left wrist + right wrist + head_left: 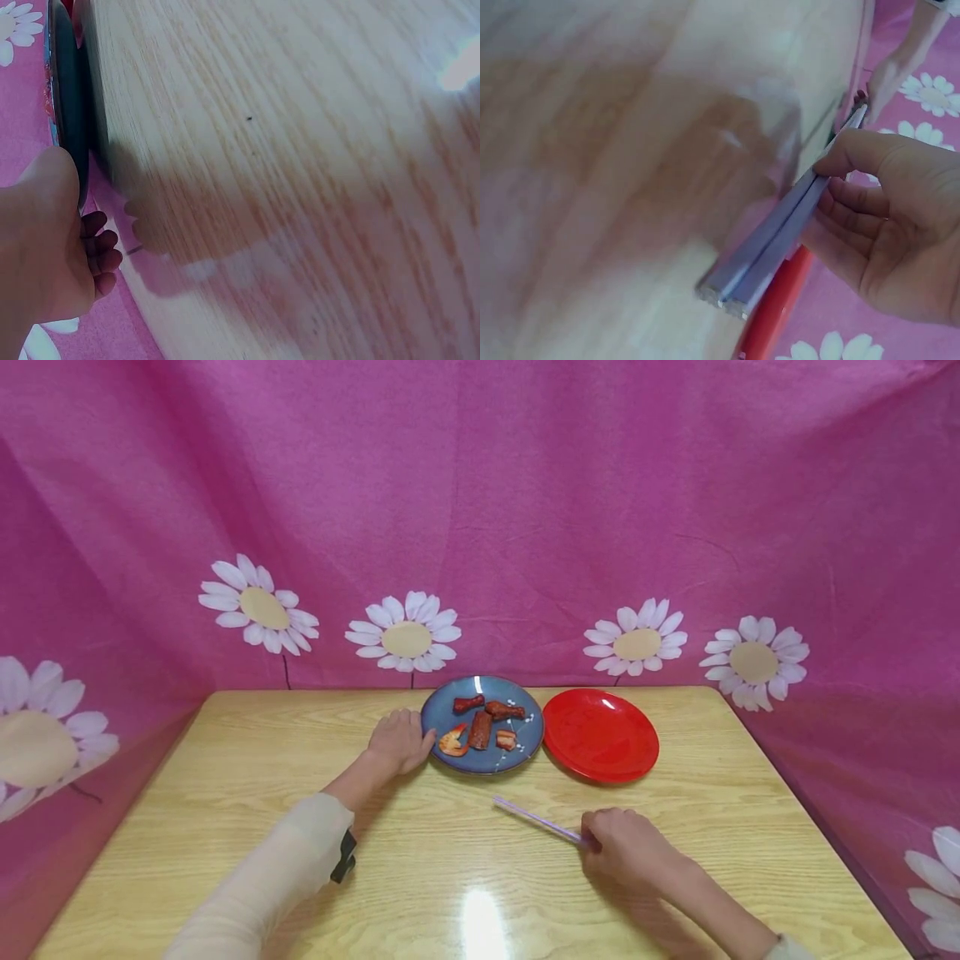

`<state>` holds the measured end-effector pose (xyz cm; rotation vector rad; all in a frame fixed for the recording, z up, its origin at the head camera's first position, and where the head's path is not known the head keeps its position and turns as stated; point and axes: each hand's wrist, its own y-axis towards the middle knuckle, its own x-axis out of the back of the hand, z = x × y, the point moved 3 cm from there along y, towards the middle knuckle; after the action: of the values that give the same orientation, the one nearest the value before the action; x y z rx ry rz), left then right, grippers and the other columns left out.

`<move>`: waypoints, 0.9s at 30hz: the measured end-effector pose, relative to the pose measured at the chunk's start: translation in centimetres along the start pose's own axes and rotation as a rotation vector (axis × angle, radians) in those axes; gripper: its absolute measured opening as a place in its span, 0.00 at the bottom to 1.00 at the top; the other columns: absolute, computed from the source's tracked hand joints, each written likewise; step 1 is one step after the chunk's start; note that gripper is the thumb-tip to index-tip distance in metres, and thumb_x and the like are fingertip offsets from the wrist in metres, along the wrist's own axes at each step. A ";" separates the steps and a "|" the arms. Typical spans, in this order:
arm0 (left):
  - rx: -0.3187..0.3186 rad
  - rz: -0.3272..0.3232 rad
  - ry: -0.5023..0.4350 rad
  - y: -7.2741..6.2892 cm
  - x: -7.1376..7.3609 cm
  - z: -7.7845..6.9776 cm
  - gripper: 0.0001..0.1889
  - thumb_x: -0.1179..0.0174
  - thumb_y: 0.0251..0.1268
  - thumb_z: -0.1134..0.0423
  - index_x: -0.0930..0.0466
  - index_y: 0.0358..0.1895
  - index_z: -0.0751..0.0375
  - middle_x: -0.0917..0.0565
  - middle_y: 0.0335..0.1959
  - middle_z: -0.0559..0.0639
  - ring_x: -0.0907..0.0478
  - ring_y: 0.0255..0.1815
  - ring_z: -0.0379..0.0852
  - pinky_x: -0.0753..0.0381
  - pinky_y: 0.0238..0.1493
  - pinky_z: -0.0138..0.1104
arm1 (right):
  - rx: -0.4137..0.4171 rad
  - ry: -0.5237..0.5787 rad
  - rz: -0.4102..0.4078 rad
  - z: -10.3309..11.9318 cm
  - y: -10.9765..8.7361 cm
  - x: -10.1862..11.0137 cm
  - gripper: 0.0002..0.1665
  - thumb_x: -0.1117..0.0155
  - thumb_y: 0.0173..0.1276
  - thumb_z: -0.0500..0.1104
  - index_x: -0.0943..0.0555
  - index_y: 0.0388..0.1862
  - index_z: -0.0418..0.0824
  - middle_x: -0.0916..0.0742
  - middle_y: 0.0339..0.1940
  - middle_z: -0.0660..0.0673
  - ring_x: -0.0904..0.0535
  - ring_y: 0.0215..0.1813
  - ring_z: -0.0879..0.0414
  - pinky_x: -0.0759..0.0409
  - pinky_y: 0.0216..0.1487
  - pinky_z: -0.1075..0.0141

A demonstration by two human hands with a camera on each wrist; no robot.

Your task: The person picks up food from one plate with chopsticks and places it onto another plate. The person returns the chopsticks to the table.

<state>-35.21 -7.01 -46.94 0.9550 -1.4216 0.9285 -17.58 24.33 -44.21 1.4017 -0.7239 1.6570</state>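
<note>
My left hand (400, 741) holds the left rim of a round blue plate (441, 714); in the left wrist view the thumb lies at the rim and the fingers curl below it. On that plate lie a drumstick (507, 711), a shrimp (452, 742), a brown meat slab (480, 732), a striped meat piece (506, 740) and a dark red piece (468, 703). A pair of purple chopsticks (780, 225) is pinched in my right hand (626, 843), low over the front right of the table, their tips pointing toward the blue plate.
Touching or nearly touching the blue plate's right side is a red plate (600, 735). Both stand near the back edge of the wooden table (420, 877). Pink cloth (510, 527) with daisies hangs behind and along both sides.
</note>
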 end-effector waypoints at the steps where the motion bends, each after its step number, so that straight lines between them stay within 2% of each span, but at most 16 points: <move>1: 0.000 -0.004 -0.004 0.0 0.0 0.0 0.26 0.57 0.79 0.49 0.30 0.52 0.75 0.26 0.42 0.61 0.26 0.48 0.57 0.25 0.52 0.48 | -0.014 0.033 0.016 -0.1 0.1 0.2 0.11 0.29 0.52 0.35 0.23 0.23 0.49 0.27 0.19 0.60 0.33 0.22 0.62 0.31 0.25 0.67; 5: 0.003 -0.011 -0.009 -0.1 0.0 0.0 0.26 0.57 0.79 0.49 0.29 0.52 0.75 0.26 0.42 0.61 0.26 0.48 0.57 0.25 0.52 0.48 | -0.068 0.161 0.078 -0.3 0.5 0.8 0.09 0.29 0.56 0.35 0.22 0.27 0.45 0.26 0.20 0.58 0.33 0.24 0.63 0.31 0.26 0.68; 15: 0.007 0.014 -0.007 0.0 0.0 -0.1 0.27 0.60 0.80 0.49 0.31 0.54 0.75 0.26 0.45 0.62 0.27 0.51 0.58 0.27 0.54 0.48 | -0.121 0.480 0.150 -0.7 1.3 1.4 0.06 0.34 0.61 0.30 0.21 0.35 0.37 0.19 0.24 0.54 0.27 0.26 0.61 0.24 0.28 0.68; 22: 0.010 0.008 -0.012 -0.2 0.1 -0.1 0.27 0.58 0.79 0.49 0.30 0.53 0.76 0.25 0.44 0.62 0.26 0.49 0.57 0.26 0.53 0.48 | -0.170 0.670 0.075 -0.9 1.7 1.2 0.04 0.37 0.65 0.30 0.21 0.38 0.33 0.15 0.29 0.45 0.21 0.29 0.56 0.21 0.32 0.66; 27: 0.011 0.018 -0.010 -0.3 0.3 -0.2 0.27 0.58 0.80 0.49 0.30 0.54 0.76 0.26 0.44 0.62 0.27 0.50 0.57 0.26 0.53 0.48 | -0.191 0.812 0.032 -1.3 1.9 1.5 0.07 0.40 0.68 0.29 0.25 0.44 0.30 0.12 0.34 0.39 0.16 0.37 0.45 0.18 0.39 0.65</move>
<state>-34.87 -6.90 -46.64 0.9578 -1.4371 0.9461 -19.93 24.80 -42.91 0.4938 -0.4050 1.9118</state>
